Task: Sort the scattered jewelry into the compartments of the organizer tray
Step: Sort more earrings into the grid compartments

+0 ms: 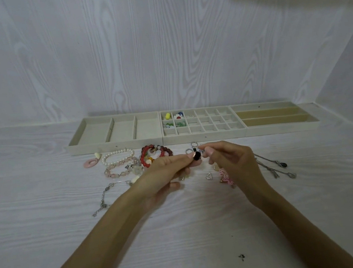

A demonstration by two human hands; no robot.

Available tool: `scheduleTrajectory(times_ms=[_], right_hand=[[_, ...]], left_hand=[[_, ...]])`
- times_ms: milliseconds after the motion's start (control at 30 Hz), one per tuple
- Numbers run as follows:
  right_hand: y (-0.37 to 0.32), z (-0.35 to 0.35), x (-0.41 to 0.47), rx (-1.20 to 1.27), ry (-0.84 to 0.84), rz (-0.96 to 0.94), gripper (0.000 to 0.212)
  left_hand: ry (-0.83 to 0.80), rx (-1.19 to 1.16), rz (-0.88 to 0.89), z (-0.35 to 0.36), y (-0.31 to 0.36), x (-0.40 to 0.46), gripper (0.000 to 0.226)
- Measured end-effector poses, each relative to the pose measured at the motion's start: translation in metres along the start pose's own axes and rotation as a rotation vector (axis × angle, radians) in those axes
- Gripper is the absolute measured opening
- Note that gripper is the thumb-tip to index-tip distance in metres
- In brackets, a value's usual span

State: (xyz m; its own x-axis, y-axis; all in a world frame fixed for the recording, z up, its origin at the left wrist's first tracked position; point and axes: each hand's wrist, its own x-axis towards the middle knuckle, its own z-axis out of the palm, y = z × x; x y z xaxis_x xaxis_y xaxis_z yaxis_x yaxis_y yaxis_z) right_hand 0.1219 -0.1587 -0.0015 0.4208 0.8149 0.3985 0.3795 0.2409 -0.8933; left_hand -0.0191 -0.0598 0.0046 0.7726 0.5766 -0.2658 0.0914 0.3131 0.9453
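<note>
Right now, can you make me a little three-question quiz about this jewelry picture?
1. True or false: the three big compartments of the left tray hold bracelets.
2. Which bracelet lies nearest that tray? A) pearl bracelet B) silver chain C) pink flower charm
3. Fill in: the fingers of the left hand pinch a small ____ piece.

Key
1. False: they look empty; only the middle grid tray holds small beads.
2. A
3. Dark. The right hand pinches something tiny beside it.

Bare white wood-grain tabletop [179, 229] near the person.
Scattered beaded bracelets [131, 161] and silver chain necklaces [274, 166] crowd the way to the beige fabric organizer tray [203, 136].
</note>
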Motion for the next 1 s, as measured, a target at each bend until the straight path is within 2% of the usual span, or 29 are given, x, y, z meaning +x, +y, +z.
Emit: scheduleTrajectory(times_ms=[167, 333, 400, 500, 600, 667, 800, 1000], right_hand=[[0.009, -0.001, 0.001, -0.163, 0.004, -0.173, 0.013], [0.012, -0.005, 0.006, -0.215, 0.015, -0.272, 0.018], [0.012, -0.007, 0.011, -0.211, 0.030, -0.239, 0.012], [0.009, -0.013, 0.027, -0.105, 0.092, -0.076, 0.008], [0.005, -0.026, 0.052, -0.089, 0.141, -0.007, 0.011], [0.004, -0.035, 0.076, -0.098, 0.136, 0.045, 0.010], [0.015, -0.052, 0.134, -0.295, 0.044, 0.136, 0.014], [0.052, -0.057, 0.197, -0.783, -0.197, 0.161, 0.012]], left_hand=[[-0.003, 0.102, 0.031, 0.000, -0.004, 0.004, 0.020], [0.012, 0.352, 0.114, -0.005, 0.007, 0.016, 0.018], [-0.006, 0.453, 0.170, -0.009, 0.019, 0.021, 0.016], [0.025, 0.637, 0.325, -0.026, 0.043, 0.038, 0.019], [0.280, 1.012, 0.397, -0.054, 0.059, 0.067, 0.017], [0.351, 1.167, 0.301, -0.069, 0.061, 0.086, 0.031], [0.277, 1.373, 0.149, -0.075, 0.056, 0.110, 0.074], [0.195, 1.401, 0.116, -0.085, 0.054, 0.118, 0.093]])
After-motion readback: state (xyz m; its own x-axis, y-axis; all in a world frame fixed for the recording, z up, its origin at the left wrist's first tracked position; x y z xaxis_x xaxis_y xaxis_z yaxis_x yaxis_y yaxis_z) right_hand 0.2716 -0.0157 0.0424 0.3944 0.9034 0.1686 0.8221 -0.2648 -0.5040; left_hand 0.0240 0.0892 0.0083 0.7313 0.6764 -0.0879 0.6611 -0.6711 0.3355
